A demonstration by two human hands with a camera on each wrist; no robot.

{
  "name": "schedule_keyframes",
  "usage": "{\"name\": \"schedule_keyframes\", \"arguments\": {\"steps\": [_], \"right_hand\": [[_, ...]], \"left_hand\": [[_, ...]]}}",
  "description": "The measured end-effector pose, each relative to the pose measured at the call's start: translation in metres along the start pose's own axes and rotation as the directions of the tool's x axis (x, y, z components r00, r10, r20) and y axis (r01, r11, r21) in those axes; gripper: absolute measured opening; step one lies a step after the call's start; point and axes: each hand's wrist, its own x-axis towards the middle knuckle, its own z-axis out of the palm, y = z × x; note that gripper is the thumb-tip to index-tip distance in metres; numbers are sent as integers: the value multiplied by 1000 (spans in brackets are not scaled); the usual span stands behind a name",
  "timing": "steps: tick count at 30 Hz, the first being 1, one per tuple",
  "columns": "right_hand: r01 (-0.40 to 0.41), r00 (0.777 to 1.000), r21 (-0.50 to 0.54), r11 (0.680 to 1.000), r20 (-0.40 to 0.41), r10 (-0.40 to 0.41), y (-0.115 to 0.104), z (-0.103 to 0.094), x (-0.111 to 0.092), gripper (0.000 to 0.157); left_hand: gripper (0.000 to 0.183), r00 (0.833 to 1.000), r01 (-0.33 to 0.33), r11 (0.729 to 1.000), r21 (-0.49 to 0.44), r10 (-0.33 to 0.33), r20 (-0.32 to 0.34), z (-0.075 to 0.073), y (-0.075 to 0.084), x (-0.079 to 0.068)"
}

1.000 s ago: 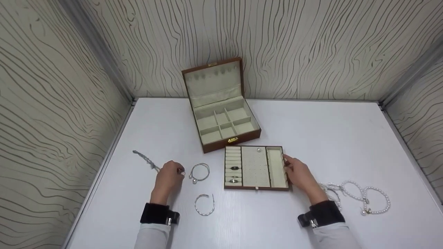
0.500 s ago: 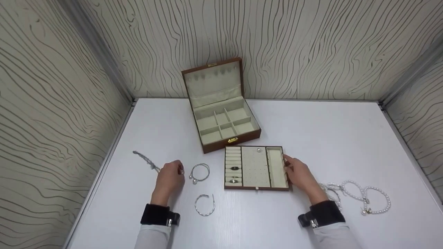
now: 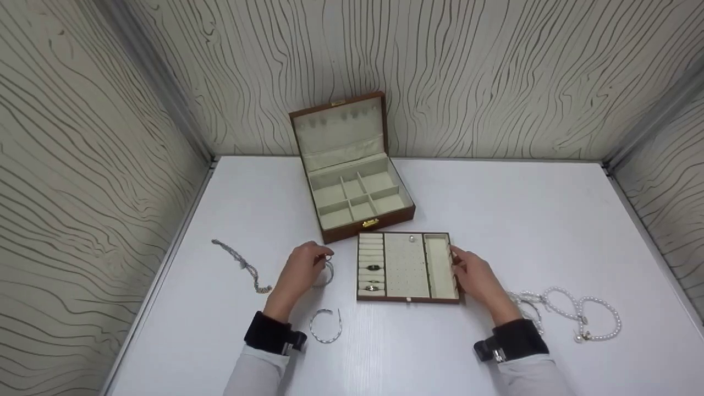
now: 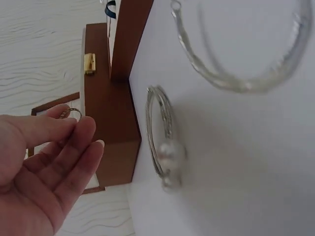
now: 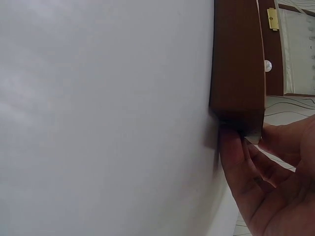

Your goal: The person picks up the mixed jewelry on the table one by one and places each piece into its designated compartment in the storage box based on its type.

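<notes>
My left hand (image 3: 301,272) pinches a thin ring (image 4: 74,112) between thumb and index finger, raised over the table. Beneath that hand in the head view lies a silver bangle (image 3: 329,272); the left wrist view shows its two pearl ends. An open-ended twisted bangle (image 3: 325,333) lies nearer the front. My right hand (image 3: 474,275) grips the right side of the jewelry tray (image 3: 408,300), thumb by the top edge and fingers lower down. Ring rolls with several dark and silver rings (image 3: 373,268) fill the tray's left part. A pearl stud (image 3: 411,238) sits on its middle panel.
Behind the tray stands the brown jewelry box (image 3: 366,225), lid raised, with divided compartments. A chain bracelet (image 3: 242,264) lies on the left of the white table (image 3: 511,209). Pearl strands (image 3: 599,301) lie to the right, partly behind the right forearm.
My left hand has moved right and back from beside the chain bracelet to over the pearl-ended bangle, with the ring in its fingers. My right hand and the tray have stayed put.
</notes>
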Motion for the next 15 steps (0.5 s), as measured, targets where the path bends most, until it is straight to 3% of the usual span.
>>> {"name": "schedule_keyframes", "arguments": {"steps": [3, 8, 15], "right_hand": [[9, 1000, -3, 1000, -8, -9, -1, 0, -1, 49], [6, 1000, -5, 1000, -7, -6, -1, 0, 0, 48], [-20, 1000, 12, 1000, 9, 20, -2, 0, 1, 49]], "left_hand": [[25, 997, -63, 998, -14, 64, 32, 9, 10, 9], [24, 993, -110, 994, 11, 109, 54, 26, 23, 25], [14, 981, -195, 964, 183, 194, 24, 50, 32, 45]]}}
